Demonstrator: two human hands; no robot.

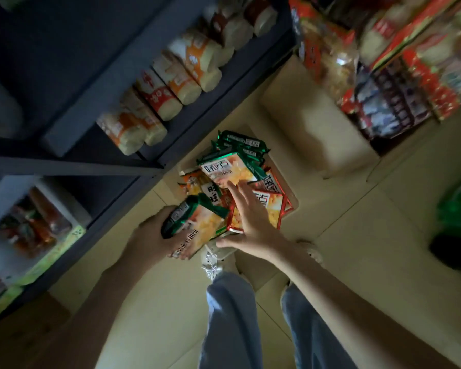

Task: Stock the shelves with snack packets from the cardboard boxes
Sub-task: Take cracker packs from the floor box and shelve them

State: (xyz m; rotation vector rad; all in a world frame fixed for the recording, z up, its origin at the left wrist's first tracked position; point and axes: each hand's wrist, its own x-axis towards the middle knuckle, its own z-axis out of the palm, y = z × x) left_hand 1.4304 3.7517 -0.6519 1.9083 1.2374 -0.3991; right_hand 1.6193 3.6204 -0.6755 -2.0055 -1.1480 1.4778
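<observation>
Snack packet stack is held clamped in left grip, just beside cardboard box. Right grip is spread, fingertips on top packet inside box. It should be pinched by its edge, not crushed.

A glossy green object sits on the pale tiled floor.

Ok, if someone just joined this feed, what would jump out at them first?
The bright pile of snack packets at centre, low beside the shelving, with the right hand spread open over it. Just left of that, the left hand grips a few green packets. Along the left, dark shelves carry a row of pale orange-banded packs.
</observation>
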